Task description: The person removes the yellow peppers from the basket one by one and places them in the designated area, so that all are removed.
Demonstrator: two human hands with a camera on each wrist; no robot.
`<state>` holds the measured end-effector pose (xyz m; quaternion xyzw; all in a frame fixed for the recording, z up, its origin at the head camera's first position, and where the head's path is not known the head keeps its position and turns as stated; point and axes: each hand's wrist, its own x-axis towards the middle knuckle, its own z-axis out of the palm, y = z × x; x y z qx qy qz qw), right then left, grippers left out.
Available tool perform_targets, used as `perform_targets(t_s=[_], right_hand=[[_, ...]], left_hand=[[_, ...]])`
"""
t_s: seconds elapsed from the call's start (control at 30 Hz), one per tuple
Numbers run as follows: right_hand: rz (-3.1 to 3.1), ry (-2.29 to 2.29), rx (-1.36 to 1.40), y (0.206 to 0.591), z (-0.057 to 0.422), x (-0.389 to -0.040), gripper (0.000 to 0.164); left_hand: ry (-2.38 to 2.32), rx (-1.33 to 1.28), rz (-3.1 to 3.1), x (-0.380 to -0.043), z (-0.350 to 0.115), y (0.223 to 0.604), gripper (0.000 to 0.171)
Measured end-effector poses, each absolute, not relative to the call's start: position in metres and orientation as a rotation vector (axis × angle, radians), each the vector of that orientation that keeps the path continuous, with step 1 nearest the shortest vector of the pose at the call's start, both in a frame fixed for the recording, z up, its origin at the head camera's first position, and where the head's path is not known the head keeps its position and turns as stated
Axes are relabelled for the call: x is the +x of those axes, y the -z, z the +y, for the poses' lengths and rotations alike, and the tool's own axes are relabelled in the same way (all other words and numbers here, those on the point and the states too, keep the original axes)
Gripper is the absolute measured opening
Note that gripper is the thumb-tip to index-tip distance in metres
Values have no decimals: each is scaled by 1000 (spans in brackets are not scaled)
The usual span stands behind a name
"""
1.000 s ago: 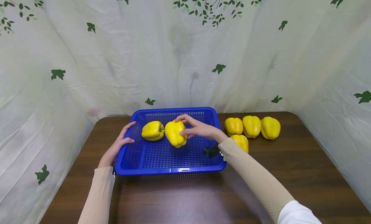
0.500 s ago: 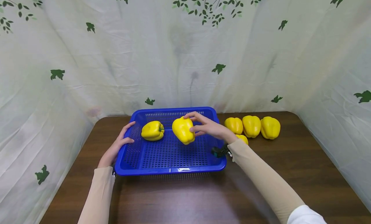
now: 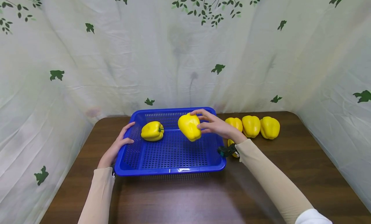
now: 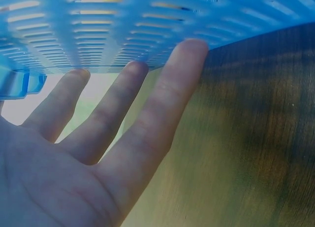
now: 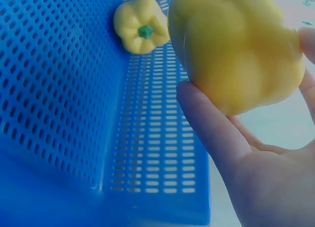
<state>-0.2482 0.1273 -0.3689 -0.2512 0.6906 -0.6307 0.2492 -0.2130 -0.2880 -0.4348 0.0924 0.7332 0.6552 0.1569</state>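
A yellow bell pepper [image 3: 188,126] is held by my right hand [image 3: 216,125], thumb and fingers around its side, above the right half of a blue plastic basket [image 3: 145,173]. In the right wrist view this pepper [image 5: 236,54] fills the upper right, and the basket floor shows below it. Another yellow bell pepper [image 3: 152,131] lies on its side at the basket's left, green stem toward the right. My left hand [image 3: 116,146] grips the basket's left rim, two digits over the edge. In the left wrist view, several fingers [image 4: 167,96] lie along the outer slotted wall.
Right of the basket on the brown wooden table [image 3: 290,172] stand three yellow bell peppers [image 3: 251,126] in a row. One more bell pepper [image 3: 230,142] is mostly hidden behind my right wrist and its camera. A pale leaf-patterned cloth [image 3: 174,72] hangs behind the table.
My right hand has moved right and slightly toward the back with the bell pepper, away from the pepper lying in the basket. The left hand and basket have stayed put.
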Motion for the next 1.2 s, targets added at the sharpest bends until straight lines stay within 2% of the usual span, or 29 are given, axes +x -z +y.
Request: perform_targets(t_s=[1.2], right_hand=[[1995, 1754, -613, 362, 194, -237, 52]], left_hand=[[-1865, 258, 2105, -211, -288, 434, 68]])
